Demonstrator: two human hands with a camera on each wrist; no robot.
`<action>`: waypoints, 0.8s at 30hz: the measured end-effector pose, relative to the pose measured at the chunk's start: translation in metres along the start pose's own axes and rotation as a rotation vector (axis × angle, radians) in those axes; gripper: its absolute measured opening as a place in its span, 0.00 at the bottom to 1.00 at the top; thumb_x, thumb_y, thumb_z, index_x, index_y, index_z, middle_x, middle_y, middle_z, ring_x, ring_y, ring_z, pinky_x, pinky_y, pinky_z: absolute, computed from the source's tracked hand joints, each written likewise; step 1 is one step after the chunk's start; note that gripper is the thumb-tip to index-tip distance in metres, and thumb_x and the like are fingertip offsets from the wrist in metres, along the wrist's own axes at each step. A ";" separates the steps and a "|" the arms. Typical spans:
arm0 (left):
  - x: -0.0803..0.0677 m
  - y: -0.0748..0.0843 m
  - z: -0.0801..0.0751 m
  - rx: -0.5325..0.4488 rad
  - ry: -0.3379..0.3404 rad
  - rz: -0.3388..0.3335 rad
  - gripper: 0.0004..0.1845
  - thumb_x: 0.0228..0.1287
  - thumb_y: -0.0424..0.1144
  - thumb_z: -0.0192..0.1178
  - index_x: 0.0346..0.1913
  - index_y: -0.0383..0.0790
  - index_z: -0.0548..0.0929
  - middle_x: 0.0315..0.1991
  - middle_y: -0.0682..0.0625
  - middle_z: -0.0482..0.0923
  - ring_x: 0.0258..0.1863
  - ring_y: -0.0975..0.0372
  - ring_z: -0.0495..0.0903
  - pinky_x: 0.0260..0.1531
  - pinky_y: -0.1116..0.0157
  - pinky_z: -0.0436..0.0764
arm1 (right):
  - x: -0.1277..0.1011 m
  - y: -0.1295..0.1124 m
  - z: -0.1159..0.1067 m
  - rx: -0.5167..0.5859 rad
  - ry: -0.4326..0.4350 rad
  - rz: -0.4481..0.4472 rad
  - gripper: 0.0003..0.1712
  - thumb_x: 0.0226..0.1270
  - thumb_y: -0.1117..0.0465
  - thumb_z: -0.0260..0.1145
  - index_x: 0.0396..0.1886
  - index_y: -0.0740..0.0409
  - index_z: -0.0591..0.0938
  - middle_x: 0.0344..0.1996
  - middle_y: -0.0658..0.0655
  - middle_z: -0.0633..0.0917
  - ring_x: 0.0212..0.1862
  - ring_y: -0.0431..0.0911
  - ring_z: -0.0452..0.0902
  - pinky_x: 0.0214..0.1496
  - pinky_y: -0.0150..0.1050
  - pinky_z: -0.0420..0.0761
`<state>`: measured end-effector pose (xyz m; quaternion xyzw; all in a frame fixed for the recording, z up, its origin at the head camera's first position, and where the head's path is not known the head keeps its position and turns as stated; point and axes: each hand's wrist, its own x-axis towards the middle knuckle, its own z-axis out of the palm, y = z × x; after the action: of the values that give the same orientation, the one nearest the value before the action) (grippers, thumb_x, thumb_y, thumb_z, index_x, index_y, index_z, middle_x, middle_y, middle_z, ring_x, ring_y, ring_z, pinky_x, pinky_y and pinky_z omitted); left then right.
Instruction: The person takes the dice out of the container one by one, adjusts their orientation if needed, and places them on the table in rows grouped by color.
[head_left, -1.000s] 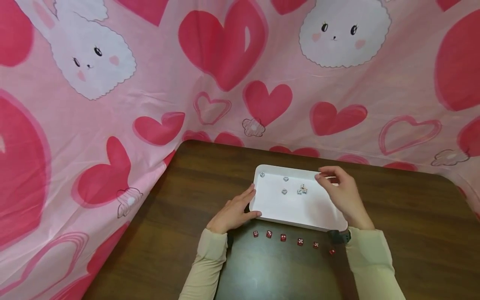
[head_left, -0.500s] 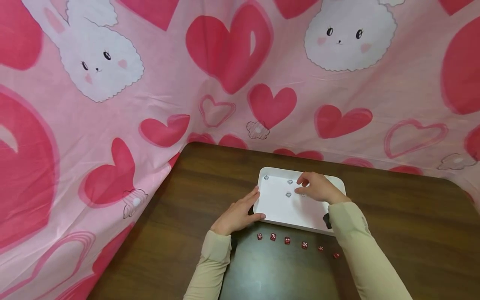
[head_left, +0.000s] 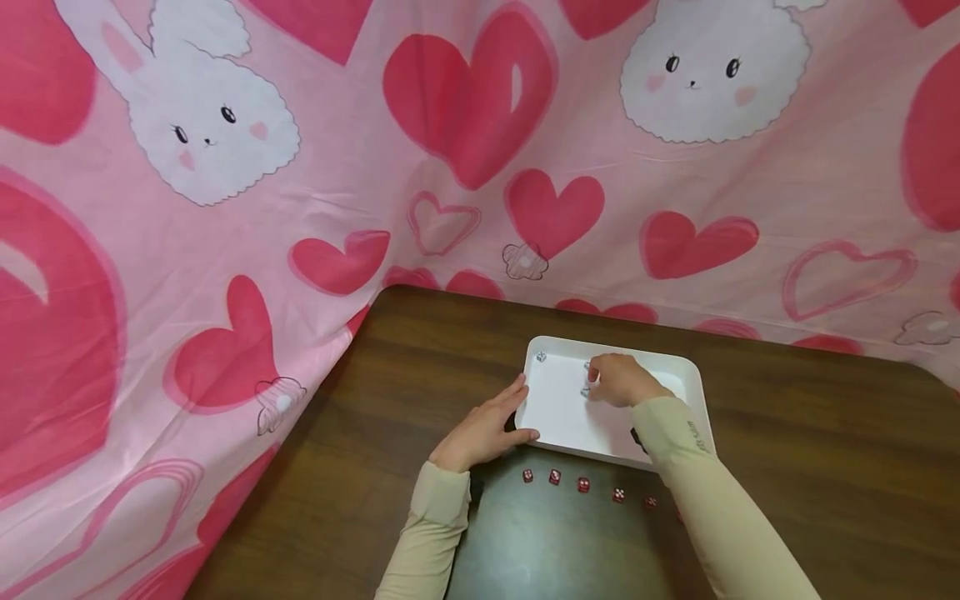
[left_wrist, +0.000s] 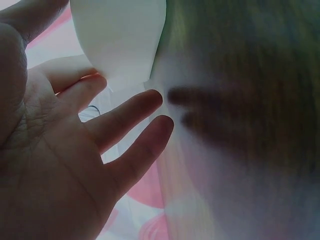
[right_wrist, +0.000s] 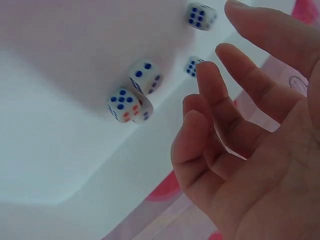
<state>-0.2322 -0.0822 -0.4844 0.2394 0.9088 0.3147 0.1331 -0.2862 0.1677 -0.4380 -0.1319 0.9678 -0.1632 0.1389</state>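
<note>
A white tray [head_left: 675,379] lies on the brown table, with several small white dice [head_left: 541,357] in its far half. My right hand [head_left: 600,382] reaches into the tray over the dice. In the right wrist view that hand [right_wrist: 210,85] is loosely curved and holds nothing, with white dice with blue and red pips [right_wrist: 145,75] just beyond its fingertips. My left hand [head_left: 491,425] rests against the tray's near left corner, fingers straight. The left wrist view shows the open palm [left_wrist: 125,115] beside the tray's corner [left_wrist: 120,40].
A row of small red dice [head_left: 582,484] lies on the table in front of the tray, above a darker glossy patch [head_left: 555,542]. A pink cloth with hearts and bunnies [head_left: 465,92] hangs behind and to the left of the table [head_left: 825,433].
My right hand has moved from the tray's far right rim leftward and down over the white dice. The left hand has stayed at the tray's corner.
</note>
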 end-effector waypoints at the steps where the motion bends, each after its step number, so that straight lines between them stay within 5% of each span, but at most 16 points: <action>1: 0.000 0.000 0.000 0.000 0.001 0.002 0.43 0.64 0.56 0.59 0.76 0.45 0.54 0.78 0.57 0.43 0.75 0.58 0.56 0.69 0.51 0.63 | 0.001 0.000 0.002 -0.009 -0.006 0.012 0.10 0.54 0.62 0.69 0.35 0.61 0.79 0.36 0.60 0.82 0.38 0.52 0.73 0.40 0.44 0.73; 15: 0.002 0.002 0.001 0.000 0.000 -0.012 0.43 0.64 0.56 0.60 0.76 0.45 0.55 0.78 0.58 0.44 0.75 0.60 0.55 0.70 0.52 0.62 | 0.009 -0.002 0.014 -0.015 -0.031 0.080 0.05 0.56 0.64 0.67 0.32 0.59 0.80 0.29 0.57 0.80 0.36 0.50 0.71 0.40 0.44 0.73; 24: 0.001 0.000 0.001 -0.007 0.021 0.010 0.42 0.63 0.54 0.62 0.75 0.42 0.57 0.78 0.56 0.45 0.75 0.61 0.56 0.69 0.56 0.63 | 0.008 -0.004 0.017 -0.029 -0.004 0.035 0.06 0.53 0.66 0.67 0.31 0.61 0.79 0.29 0.57 0.80 0.36 0.51 0.72 0.44 0.47 0.74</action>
<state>-0.2328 -0.0808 -0.4851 0.2403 0.9078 0.3210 0.1230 -0.2871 0.1564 -0.4541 -0.1174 0.9720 -0.1464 0.1415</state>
